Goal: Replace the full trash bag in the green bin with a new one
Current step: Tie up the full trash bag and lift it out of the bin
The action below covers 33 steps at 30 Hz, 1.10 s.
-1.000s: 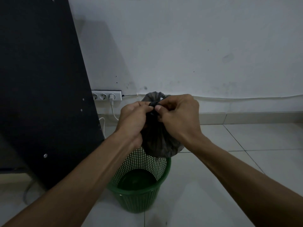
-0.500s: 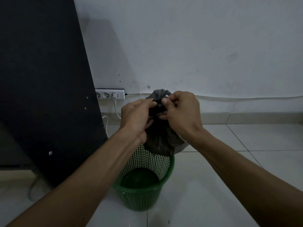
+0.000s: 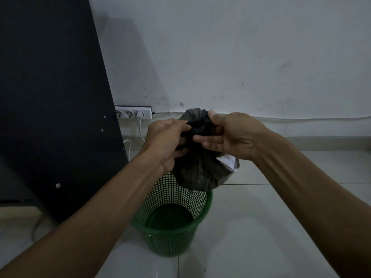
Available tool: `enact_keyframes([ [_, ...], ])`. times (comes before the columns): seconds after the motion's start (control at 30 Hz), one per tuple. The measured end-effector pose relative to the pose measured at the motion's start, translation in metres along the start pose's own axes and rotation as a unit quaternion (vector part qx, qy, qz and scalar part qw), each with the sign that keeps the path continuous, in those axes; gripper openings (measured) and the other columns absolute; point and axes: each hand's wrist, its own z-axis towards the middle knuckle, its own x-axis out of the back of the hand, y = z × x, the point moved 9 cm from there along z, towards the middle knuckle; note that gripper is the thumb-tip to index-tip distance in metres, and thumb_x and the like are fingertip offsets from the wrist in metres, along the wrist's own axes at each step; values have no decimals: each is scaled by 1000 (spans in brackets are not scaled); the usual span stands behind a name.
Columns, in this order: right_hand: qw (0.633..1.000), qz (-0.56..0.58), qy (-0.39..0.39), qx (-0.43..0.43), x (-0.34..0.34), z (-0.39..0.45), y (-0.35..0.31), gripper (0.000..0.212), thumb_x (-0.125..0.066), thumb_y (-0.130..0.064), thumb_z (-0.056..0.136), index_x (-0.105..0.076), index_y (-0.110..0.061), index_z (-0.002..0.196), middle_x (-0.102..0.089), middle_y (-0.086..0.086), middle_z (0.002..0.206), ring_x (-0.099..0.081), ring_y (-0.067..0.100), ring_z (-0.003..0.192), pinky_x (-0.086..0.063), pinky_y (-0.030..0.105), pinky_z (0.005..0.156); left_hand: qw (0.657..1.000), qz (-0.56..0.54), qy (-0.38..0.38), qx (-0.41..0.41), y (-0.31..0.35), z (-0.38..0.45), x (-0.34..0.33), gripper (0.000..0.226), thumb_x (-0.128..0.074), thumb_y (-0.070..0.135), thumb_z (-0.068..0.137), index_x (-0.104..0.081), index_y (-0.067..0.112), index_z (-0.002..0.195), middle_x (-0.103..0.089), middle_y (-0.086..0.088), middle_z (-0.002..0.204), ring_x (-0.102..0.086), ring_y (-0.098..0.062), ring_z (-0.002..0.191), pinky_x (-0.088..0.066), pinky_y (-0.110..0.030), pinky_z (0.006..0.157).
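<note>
Above the round green plastic mesh bin (image 3: pixel 172 227), I hold the full dark grey thin-plastic trash bag (image 3: pixel 200 169) up by its gathered neck, its bottom hanging just over the far rim. My left hand (image 3: pixel 166 141) pinches one side of the twisted top, and my right hand (image 3: pixel 230 135) pinches the other between thumb and fingertips, lower fingers straighter beneath. I judge the bag light: it hangs small and rounded, and something white (image 3: pixel 227 161) presses against its right side. The film looks soft, limp and slippery, likely to tear if a corner inside pokes it. The bunched neck is the place to grip; the belly would only slide and stretch.
</note>
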Motion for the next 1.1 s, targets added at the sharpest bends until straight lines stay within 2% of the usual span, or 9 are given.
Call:
enact_keyframes([
  [0.13, 999, 2, 2, -35, 6, 1, 2, 23, -45, -27, 101, -53, -12, 86, -57, 3, 62, -62, 14, 42, -49, 17, 42, 995, 60, 25, -72, 10, 0, 1, 23, -58, 5, 90, -67, 19, 74, -70, -1, 77, -67, -14, 67, -54, -24, 56],
  [0.23, 995, 62, -10, -83, 7, 3, 12, 27, -46, -28, 101, -49, -15, 78, -47, -2, 52, -51, 10, 34, -41, 13, 38, 984, 102, 58, -132, 17, 0, 4, 20, -63, 4, 84, -71, 18, 72, -71, -5, 74, -66, -17, 70, -59, -33, 71],
  [0.33, 991, 68, -20, -109, 5, 4, 21, 32, -43, -31, 101, -45, -16, 72, -41, -5, 45, -42, 7, 30, -31, 10, 34, 984, 100, 88, -122, 15, 0, 7, 21, -63, 1, 82, -70, 15, 68, -67, -6, 67, -62, -15, 63, -57, -31, 68],
  [0.47, 993, -113, 39, -7, 13, 9, 13, 30, -47, -29, 101, -51, -13, 77, -47, -1, 49, -43, 9, 30, -33, 15, 33, 995, 5, 89, 46, -8, 2, 9, 15, -62, 3, 81, -69, 14, 75, -67, -5, 73, -59, -14, 60, -44, -23, 50],
  [0.57, 984, -160, 59, 55, 15, 8, 7, 28, -45, -24, 102, -52, -8, 80, -48, 3, 54, -49, 13, 32, -35, 17, 32, 987, -45, 19, 151, -21, -2, -3, 18, -53, 6, 86, -67, 18, 89, -65, -1, 81, -57, -13, 67, -37, -27, 53],
  [0.63, 981, -165, 65, 78, 14, 7, 6, 27, -43, -19, 102, -51, -8, 79, -48, 4, 55, -51, 15, 31, -35, 18, 32, 979, -90, -12, 181, -25, -5, -11, 20, -48, 5, 90, -62, 19, 84, -61, -1, 83, -55, -15, 75, -38, -29, 57],
  [0.83, 951, -202, 75, 221, 5, -4, -15, 14, -40, -21, 102, -53, -17, 103, -61, 11, 71, -61, 26, 43, -40, 24, 38, 980, -104, -3, 172, -25, -3, -9, 17, -50, 7, 90, -58, 16, 79, -61, -4, 80, -58, -20, 74, -41, -30, 58],
  [0.97, 944, -239, -19, 227, -6, -11, -19, 18, -70, -25, 85, -63, -16, 99, -69, 10, 82, -65, 30, 52, -42, 25, 40, 980, -101, 5, 170, -26, 1, -2, 12, -55, 12, 90, -65, 10, 94, -67, -9, 89, -63, -24, 80, -49, -32, 60],
  [1.1, 906, -291, 59, 303, 3, -13, -33, 4, -69, -12, 87, -69, -12, 83, -71, 14, 76, -65, 25, 45, -41, 24, 35, 989, -76, 13, 129, -15, -6, -2, 17, -54, 5, 87, -61, 19, 81, -67, 0, 72, -63, -15, 63, -40, -24, 56],
])
